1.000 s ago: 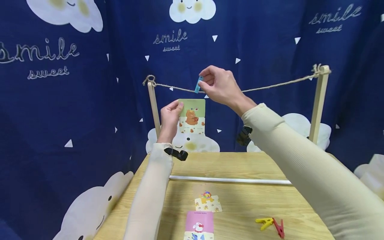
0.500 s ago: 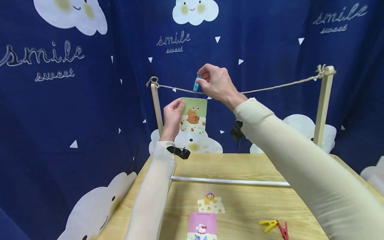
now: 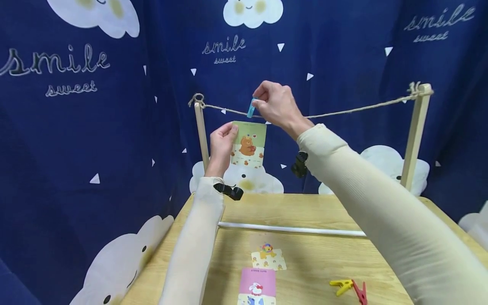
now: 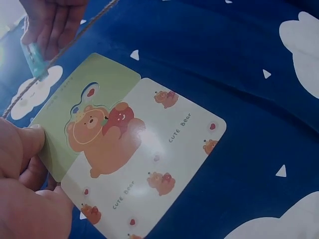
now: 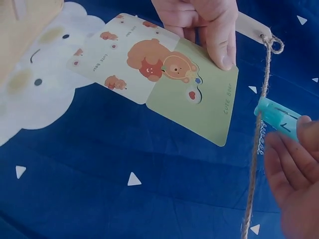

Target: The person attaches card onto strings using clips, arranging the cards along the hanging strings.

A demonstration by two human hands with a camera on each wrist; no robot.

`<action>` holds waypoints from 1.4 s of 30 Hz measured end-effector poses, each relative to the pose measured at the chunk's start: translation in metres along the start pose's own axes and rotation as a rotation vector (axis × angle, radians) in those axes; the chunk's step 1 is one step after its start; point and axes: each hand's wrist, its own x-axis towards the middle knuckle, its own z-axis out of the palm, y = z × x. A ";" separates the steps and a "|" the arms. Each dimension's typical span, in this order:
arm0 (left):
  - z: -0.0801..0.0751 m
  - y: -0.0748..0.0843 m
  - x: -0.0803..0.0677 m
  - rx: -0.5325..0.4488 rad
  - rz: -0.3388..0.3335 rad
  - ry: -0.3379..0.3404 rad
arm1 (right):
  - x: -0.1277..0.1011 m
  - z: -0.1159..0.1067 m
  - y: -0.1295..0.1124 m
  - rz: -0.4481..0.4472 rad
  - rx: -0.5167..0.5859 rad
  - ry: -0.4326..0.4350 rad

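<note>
Pinching a blue clothespin point(image 3: 251, 108) at the twine line point(image 3: 343, 112) strung between two wooden posts above the desk's far edge, the right hand point(image 3: 277, 106) keeps its fingers curled on the peg. Just below the line, the left hand point(image 3: 222, 146) grips the left edge of a bear card point(image 3: 248, 145) between thumb and fingers; its print reads "CUTE Bear". Behind, the blue cloud backdrop point(image 3: 76, 127) says "smile sweet".

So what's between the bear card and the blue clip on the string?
Nothing but blue curtain: the right wrist view shows a bare gap between the bear card and the blue clip.
</note>
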 end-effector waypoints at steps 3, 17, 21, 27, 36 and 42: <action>0.000 0.001 0.001 -0.003 -0.001 0.000 | 0.001 0.001 -0.001 -0.003 -0.009 -0.010; -0.002 -0.002 0.000 -0.014 0.000 0.000 | -0.004 0.009 0.003 0.016 -0.015 -0.062; -0.002 -0.002 0.000 -0.013 0.005 -0.012 | -0.004 0.010 0.003 0.015 -0.013 -0.067; -0.002 -0.002 -0.001 -0.016 0.002 -0.012 | -0.004 0.012 0.003 0.007 -0.016 -0.071; 0.000 0.000 -0.002 -0.029 0.009 -0.021 | -0.004 0.014 0.005 0.007 -0.028 -0.069; 0.000 0.000 -0.003 -0.018 0.015 -0.018 | -0.005 0.015 0.009 0.016 -0.018 -0.072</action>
